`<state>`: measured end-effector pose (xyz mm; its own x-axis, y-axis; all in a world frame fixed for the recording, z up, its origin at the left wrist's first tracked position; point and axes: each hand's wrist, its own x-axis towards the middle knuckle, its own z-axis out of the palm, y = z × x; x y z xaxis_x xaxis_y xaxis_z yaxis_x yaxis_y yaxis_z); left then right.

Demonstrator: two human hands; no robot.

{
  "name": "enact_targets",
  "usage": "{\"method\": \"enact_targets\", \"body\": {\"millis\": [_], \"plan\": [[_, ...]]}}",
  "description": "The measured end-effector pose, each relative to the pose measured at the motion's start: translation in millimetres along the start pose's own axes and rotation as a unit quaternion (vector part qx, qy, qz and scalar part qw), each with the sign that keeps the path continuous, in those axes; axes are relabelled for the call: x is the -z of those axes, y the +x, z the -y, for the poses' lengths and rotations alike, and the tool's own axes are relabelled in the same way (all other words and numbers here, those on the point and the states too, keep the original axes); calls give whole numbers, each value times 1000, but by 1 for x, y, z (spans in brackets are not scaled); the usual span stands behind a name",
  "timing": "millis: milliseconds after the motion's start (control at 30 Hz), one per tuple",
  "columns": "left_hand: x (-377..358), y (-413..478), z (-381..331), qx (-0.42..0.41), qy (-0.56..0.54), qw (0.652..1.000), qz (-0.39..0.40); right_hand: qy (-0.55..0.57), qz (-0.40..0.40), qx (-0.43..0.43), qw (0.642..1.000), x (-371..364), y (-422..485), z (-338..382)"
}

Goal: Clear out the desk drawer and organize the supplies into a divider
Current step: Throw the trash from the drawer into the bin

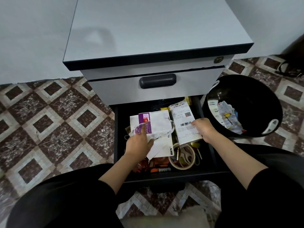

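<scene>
Clearing-out is in hand: the left hand (139,145) grips crumpled wrappers (156,125) and the right hand (203,127) pinches the stapler card (184,122), both over the open drawer (164,177), which is cluttered with tape (181,167) and markers (162,169). The next move is probably to lift the packaging across to the bin (246,89). No divider shows.

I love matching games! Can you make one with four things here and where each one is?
Things:
1. stapler set card
2. purple-and-white wrapper
3. tape roll
4. black bin

Places:
A. on the floor beside the cabinet
B. held in the left hand
C. lying in the open drawer, near its front
D. held in the right hand

Pairs: 1-D, 2-B, 3-C, 4-A
</scene>
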<state>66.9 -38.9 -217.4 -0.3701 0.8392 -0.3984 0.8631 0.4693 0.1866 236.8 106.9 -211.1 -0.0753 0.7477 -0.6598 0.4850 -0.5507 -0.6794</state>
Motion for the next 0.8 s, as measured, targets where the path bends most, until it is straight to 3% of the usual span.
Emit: {"method": "enact_targets", "body": {"millis": [100,233,333,500,600,733,800], "plan": [[3,19,-1,63,-83,995,-1,-1,-6,2,1000,3,2,-1],[1,39,11,119,-176,975,-64,-11,-2,2,1000,5,4,-1],[2,48,19,158,-211,964,-24,-19,10,2,1000,7,6,-1],[6,53,22,209,-324,922,24,-35,16,7,999,8,9,-2],[4,57,28,242,-382,892,10,-55,14,13,998,8,11,-4],[5,57,34,226,-436,871,-8,-64,10,11,998,8,10,-5],[11,53,35,232,-485,843,-15,-67,11,10,998,8,9,-5]]}}
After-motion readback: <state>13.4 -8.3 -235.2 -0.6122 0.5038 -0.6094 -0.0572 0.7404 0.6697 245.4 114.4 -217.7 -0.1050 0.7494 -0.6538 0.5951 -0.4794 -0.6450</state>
